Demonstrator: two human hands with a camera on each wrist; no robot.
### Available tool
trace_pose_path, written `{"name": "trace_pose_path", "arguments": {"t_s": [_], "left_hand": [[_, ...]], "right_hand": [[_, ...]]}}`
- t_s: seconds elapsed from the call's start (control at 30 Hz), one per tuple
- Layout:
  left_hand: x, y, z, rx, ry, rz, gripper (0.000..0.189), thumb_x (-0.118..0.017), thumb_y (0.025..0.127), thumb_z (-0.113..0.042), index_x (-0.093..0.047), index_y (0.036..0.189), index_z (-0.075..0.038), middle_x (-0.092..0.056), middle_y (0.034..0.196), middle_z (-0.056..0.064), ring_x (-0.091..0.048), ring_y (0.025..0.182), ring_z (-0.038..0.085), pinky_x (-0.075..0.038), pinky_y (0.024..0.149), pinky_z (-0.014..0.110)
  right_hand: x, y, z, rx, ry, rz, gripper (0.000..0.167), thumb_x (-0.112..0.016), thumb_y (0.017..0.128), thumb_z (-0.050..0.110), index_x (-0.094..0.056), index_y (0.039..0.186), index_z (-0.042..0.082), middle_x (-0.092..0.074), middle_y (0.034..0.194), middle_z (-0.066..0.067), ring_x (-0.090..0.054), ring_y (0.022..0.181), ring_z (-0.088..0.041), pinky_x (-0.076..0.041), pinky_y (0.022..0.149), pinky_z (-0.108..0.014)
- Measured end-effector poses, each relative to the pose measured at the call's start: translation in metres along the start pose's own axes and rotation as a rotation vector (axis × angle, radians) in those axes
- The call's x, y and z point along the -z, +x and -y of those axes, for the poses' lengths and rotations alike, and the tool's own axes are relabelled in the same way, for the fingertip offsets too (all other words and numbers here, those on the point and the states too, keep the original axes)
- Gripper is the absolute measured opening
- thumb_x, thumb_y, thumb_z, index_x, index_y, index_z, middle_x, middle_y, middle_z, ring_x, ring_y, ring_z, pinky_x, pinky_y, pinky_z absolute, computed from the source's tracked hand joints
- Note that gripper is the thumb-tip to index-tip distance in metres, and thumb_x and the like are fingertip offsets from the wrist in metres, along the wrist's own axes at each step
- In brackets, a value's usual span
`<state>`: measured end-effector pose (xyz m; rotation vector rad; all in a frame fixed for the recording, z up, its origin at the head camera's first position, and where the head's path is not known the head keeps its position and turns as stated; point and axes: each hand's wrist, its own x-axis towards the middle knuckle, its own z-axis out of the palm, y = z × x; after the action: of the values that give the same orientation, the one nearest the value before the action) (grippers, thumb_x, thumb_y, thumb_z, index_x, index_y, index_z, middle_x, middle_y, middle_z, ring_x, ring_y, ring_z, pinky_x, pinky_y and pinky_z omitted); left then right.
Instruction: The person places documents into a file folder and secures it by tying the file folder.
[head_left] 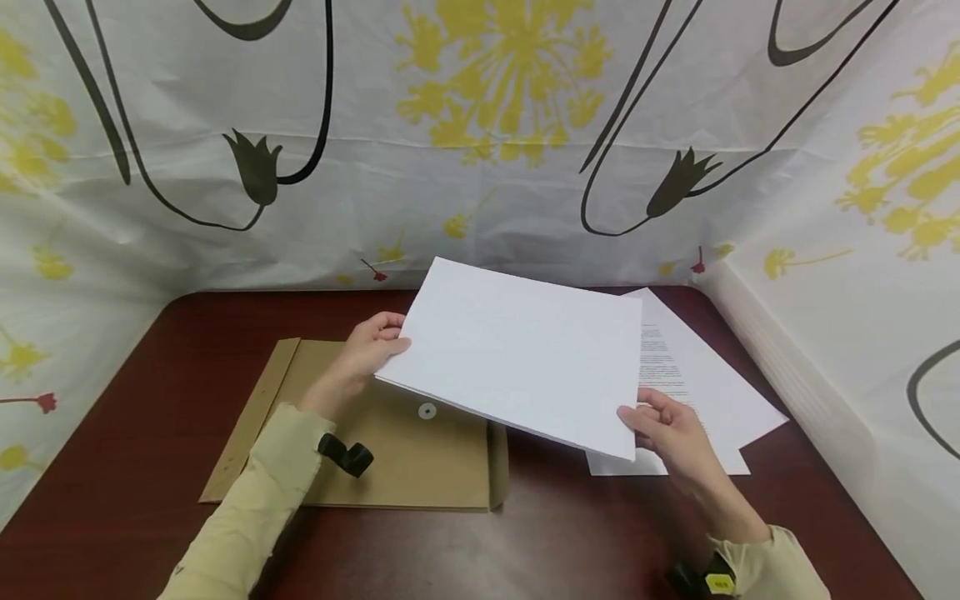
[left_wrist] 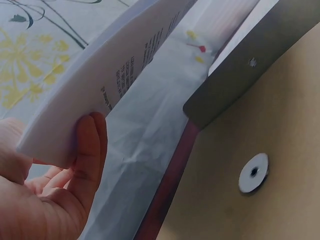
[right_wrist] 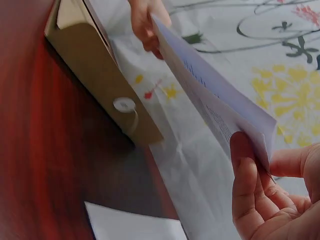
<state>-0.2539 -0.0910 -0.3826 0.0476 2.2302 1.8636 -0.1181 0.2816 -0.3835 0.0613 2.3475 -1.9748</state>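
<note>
Paper stack (head_left: 517, 350): white, blank-topped, print underneath; raised between hands | left hand (head_left: 367, 343), right hand (head_left: 667, 429): each pinching an edge | folder (head_left: 405, 467): brown, below left hand | sheets (head_left: 720, 383): below right hand, part-covered by stack

Below my left hand (head_left: 366, 348) and right hand (head_left: 671, 429) I see a glossy, dark red-brown worktop (head_left: 112, 500) with rounded far corners. Beyond both, and to either side, hangs creased whitish sheeting (head_left: 360, 225) printed with yellow blooms (head_left: 521, 29) and dark curling stems (head_left: 328, 50).
</note>
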Motion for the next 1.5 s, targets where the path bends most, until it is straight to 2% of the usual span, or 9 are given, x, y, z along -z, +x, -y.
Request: {"name": "trace_pose_path", "arguments": {"t_s": [0.23,0.43,0.6,0.8,0.93,1.07,1.13,1.2,1.5], "left_hand": [[0.018,0.009,-0.003,0.002,0.057,0.051,0.034,-0.056,0.091,-0.004,-0.048,0.124,0.003,-0.062,0.112,0.020,-0.058,0.070,0.012,-0.047,0.064,0.022],[0.039,0.013,-0.007,-0.007,0.012,0.223,0.033,-0.053,0.092,-0.001,-0.044,0.123,0.006,-0.066,0.088,0.002,-0.061,0.066,0.013,-0.051,0.061,0.026],[0.049,0.018,-0.007,-0.003,0.002,0.301,0.035,-0.053,0.093,-0.003,-0.041,0.124,0.007,-0.065,0.086,0.000,-0.062,0.069,0.014,-0.053,0.064,0.027],[0.052,0.021,-0.002,0.065,0.005,0.239,0.044,-0.055,0.093,-0.014,-0.042,0.133,0.000,-0.063,0.090,0.000,-0.062,0.072,0.014,-0.052,0.065,0.030],[0.051,0.019,0.002,0.109,-0.120,0.214,0.051,-0.055,0.094,-0.014,-0.036,0.138,0.003,-0.061,0.090,-0.002,-0.061,0.074,0.010,-0.051,0.066,0.026],[0.042,0.011,0.006,0.111,-0.345,0.207,0.034,-0.052,0.094,-0.007,-0.042,0.124,0.006,-0.059,0.088,-0.002,-0.058,0.073,0.007,-0.048,0.063,0.020],[0.033,0.005,0.007,0.114,-0.385,0.204,0.020,-0.052,0.094,-0.007,-0.046,0.111,0.002,-0.056,0.087,-0.001,-0.055,0.071,0.007,-0.047,0.062,0.019],[0.022,-0.003,0.007,0.114,-0.362,0.209,0.014,-0.053,0.093,-0.007,-0.046,0.103,-0.002,-0.054,0.086,-0.001,-0.052,0.070,0.007,-0.045,0.061,0.018],[-0.005,-0.029,0.011,0.051,-0.178,0.272,0.029,-0.053,0.093,-0.008,-0.047,0.117,0.007,-0.059,0.092,0.000,-0.059,0.080,0.011,-0.049,0.071,0.024]], "right_hand": [[-0.018,-0.014,-0.004,-0.029,0.200,0.164,0.020,-0.058,0.088,0.000,-0.058,0.108,0.003,-0.071,0.086,-0.001,-0.065,0.070,-0.011,-0.050,0.057,-0.022],[-0.030,-0.020,-0.009,-0.060,0.266,0.273,0.012,-0.052,0.093,0.004,-0.061,0.098,0.011,-0.070,0.081,0.001,-0.061,0.062,-0.008,-0.049,0.055,-0.021],[-0.044,-0.025,-0.012,-0.104,0.296,0.194,0.009,-0.052,0.094,0.008,-0.061,0.092,0.009,-0.068,0.076,0.001,-0.061,0.060,-0.008,-0.049,0.055,-0.020],[-0.066,-0.034,-0.014,-0.203,0.284,0.053,0.008,-0.055,0.092,0.009,-0.059,0.097,0.005,-0.069,0.075,0.000,-0.061,0.061,-0.009,-0.049,0.057,-0.021],[-0.081,-0.039,-0.012,-0.236,0.294,-0.112,0.015,-0.057,0.090,0.007,-0.058,0.103,-0.002,-0.068,0.073,-0.003,-0.059,0.058,-0.010,-0.049,0.057,-0.022],[-0.095,-0.043,-0.013,-0.173,0.306,-0.221,0.021,-0.057,0.089,0.003,-0.056,0.106,-0.009,-0.067,0.073,-0.005,-0.060,0.058,-0.011,-0.051,0.055,-0.023],[-0.102,-0.045,-0.014,-0.117,0.321,-0.240,0.020,-0.057,0.089,0.001,-0.055,0.106,-0.010,-0.068,0.074,-0.006,-0.061,0.059,-0.012,-0.052,0.055,-0.024],[-0.108,-0.046,-0.015,-0.063,0.339,-0.245,0.017,-0.058,0.089,0.000,-0.056,0.104,-0.008,-0.068,0.074,-0.006,-0.062,0.060,-0.013,-0.053,0.056,-0.025],[-0.124,-0.049,-0.019,0.089,0.360,-0.210,0.015,-0.060,0.086,-0.005,-0.054,0.099,-0.006,-0.068,0.078,-0.005,-0.064,0.063,-0.013,-0.054,0.059,-0.027]]}}
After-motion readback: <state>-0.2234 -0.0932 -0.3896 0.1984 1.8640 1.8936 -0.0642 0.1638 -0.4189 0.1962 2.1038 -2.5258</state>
